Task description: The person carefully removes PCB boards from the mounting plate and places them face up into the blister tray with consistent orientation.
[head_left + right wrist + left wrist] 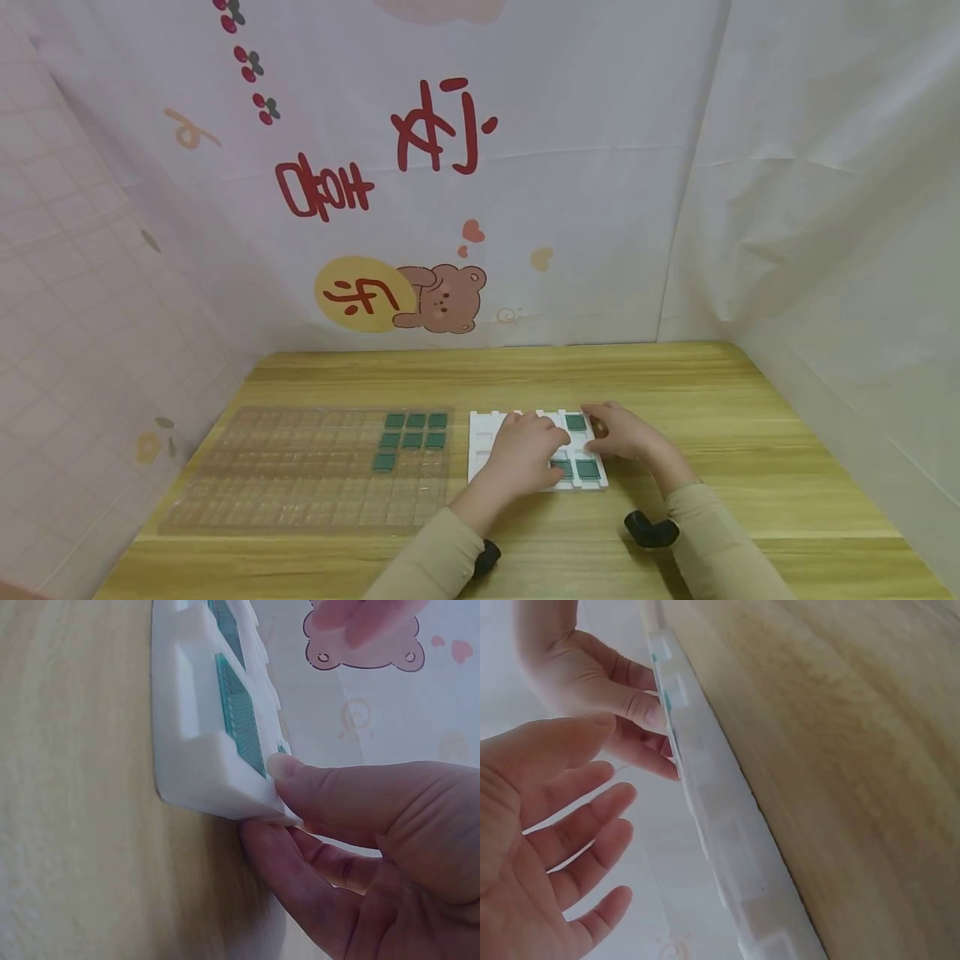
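Green chips (587,468), seemingly three, in white tray (481,433)

Bright, even, soft light; faint shadows. Head view sharp, wide-angle bowed edges. Wrist views close, blurred, washed out.

White tray (480,433) (holding green chips (587,468)) lies flat

Beige long sleeves (435,562), black wrist mounts (649,530).
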Demonstrator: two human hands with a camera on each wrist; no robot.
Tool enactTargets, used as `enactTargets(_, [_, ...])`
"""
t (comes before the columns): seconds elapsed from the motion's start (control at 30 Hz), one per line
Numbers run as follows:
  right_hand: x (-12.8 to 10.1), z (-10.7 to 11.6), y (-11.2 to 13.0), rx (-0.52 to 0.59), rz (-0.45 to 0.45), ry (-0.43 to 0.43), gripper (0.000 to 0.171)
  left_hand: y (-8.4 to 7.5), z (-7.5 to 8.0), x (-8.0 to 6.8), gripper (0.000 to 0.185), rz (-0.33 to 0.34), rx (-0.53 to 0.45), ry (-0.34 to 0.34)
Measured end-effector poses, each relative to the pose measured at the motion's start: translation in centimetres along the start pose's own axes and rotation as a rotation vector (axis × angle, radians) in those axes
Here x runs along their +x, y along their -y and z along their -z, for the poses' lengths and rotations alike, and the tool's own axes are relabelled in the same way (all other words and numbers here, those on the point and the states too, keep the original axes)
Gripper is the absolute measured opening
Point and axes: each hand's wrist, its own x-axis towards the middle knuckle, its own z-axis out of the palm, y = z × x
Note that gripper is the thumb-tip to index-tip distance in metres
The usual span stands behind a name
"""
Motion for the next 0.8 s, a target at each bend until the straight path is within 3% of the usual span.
enactTargets(0.5, [-0.1,0.0,0.2,0.034,-0.011,0.009,0.066,-0.7,-0.4,1.0,0.023,0.053,0.027,0.114])
enactTargets(0.8, [0.0,0.0,0.0,-0.005,0.016,0.002,0.066,-0.8,-1.5,1.7,0.023,0.064,0.042,0.149])
